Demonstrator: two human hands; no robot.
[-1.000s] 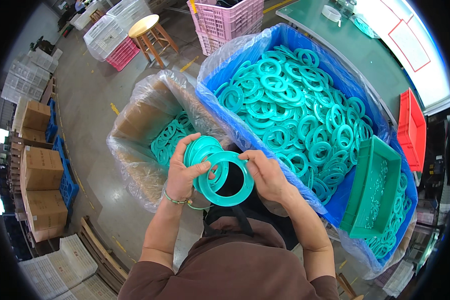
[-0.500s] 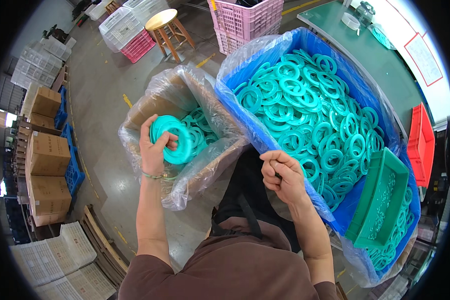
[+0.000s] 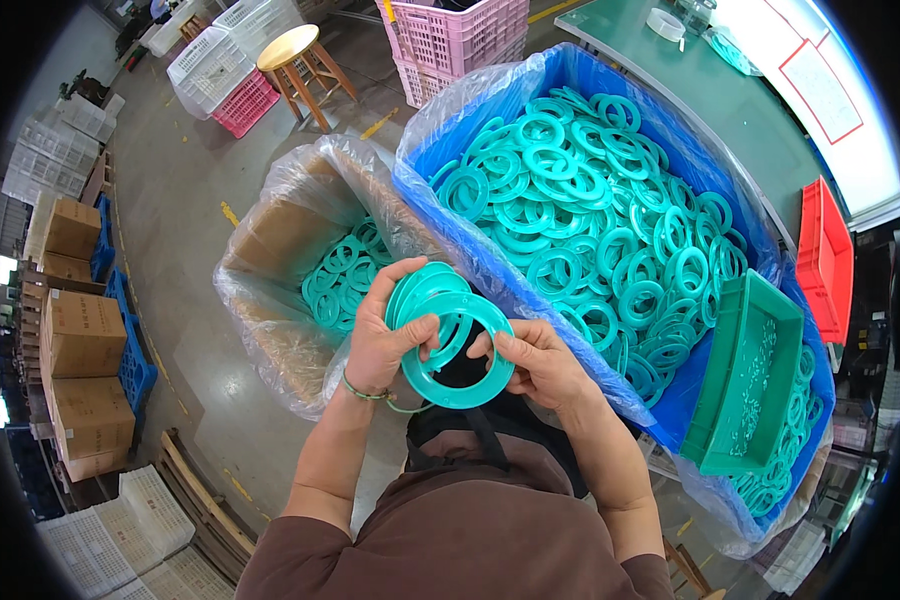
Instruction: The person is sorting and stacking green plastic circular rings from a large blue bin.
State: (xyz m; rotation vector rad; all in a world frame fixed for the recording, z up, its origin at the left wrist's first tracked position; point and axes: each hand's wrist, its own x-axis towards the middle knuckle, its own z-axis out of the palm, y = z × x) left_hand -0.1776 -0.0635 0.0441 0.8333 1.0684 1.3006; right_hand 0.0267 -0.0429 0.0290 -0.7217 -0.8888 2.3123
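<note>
In front of my body, my left hand grips a small stack of flat teal plastic rings, thumb over the front one. My right hand pinches the right side of the front ring; whether its fingers also hide something small cannot be seen. To the right, a large blue bin with a clear plastic liner holds a heap of similar rings. Left of it, a plastic-lined cardboard box has more rings at its bottom.
A green tray with small teal scraps rests on the blue bin's right part. Beyond are a red tray, a green table, pink crates and a wooden stool. Stacked cartons stand at far left.
My left hand has brought the rings from over the cardboard box toward my body. My right hand has moved left, opened from a closed fist and taken the front ring's edge.
</note>
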